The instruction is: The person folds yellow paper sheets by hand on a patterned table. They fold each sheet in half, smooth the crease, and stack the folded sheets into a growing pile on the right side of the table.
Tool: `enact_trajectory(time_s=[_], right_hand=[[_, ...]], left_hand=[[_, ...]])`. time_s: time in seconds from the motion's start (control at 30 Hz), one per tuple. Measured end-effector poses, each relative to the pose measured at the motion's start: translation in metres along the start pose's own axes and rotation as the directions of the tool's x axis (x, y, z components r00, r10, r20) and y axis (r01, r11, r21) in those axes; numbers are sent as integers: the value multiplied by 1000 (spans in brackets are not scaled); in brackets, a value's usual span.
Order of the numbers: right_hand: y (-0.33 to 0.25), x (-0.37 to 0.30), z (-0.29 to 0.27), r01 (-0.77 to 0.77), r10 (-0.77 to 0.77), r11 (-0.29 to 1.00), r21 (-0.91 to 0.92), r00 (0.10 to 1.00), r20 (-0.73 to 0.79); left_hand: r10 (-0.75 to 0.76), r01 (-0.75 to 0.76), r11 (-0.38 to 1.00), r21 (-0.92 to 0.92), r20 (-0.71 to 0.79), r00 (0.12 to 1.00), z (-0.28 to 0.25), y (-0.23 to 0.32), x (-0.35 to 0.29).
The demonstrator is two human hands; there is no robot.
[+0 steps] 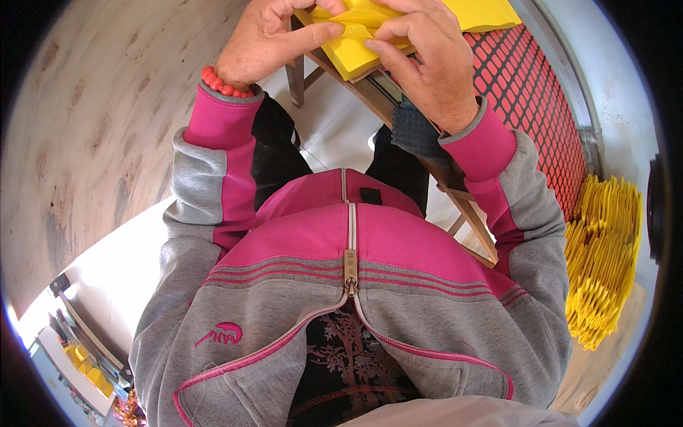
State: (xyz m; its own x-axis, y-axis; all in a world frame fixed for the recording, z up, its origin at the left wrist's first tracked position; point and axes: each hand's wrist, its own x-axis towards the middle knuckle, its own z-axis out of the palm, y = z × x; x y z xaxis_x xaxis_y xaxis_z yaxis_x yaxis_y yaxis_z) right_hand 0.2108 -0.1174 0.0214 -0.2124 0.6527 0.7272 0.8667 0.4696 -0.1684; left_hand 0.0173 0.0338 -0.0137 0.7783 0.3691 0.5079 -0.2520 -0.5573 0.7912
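Observation:
At the top edge, both hands work on a folded sheet of yellow paper (353, 55), its creased upper layer raised between them. My left hand (274, 41), with a red bead bracelet (224, 83) at the wrist, pinches the fold between thumb and fingers. From the other side my right hand (429, 57) pinches the same paper, thumb and index finger close together. The fingertips of both hands are partly cut off by the frame. Under the paper is the corner of a wooden stand (370, 91).
More yellow paper (484, 13) lies at the upper right, beside a red-and-black perforated mat (530, 92). A tall stack of folded yellow pieces (603, 263) stands at the right by the wall. A wooden board surface (107, 135) fills the left. Dark cloth (416, 132) hangs below my right wrist.

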Motion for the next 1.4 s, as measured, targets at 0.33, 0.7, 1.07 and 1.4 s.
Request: enact_trajectory(time_s=[0.33,0.7,1.07,1.4], right_hand=[[0,-1,2,28,-28,1000,0,999,-40],[0,-2,0,4,-5,1000,-28,999,-49],[-4,0,-3,78,-80,993,-92,997,-19],[-3,-1,-1,26,-29,997,-71,999,-42]], left_hand=[[-30,22,964,-265,-27,999,7,-3,-1],[-95,75,931,-357,-40,995,9,-7,-4],[-110,96,947,-307,-29,993,8,-4,-4],[115,-117,993,-27,-66,991,5,2,-1]])
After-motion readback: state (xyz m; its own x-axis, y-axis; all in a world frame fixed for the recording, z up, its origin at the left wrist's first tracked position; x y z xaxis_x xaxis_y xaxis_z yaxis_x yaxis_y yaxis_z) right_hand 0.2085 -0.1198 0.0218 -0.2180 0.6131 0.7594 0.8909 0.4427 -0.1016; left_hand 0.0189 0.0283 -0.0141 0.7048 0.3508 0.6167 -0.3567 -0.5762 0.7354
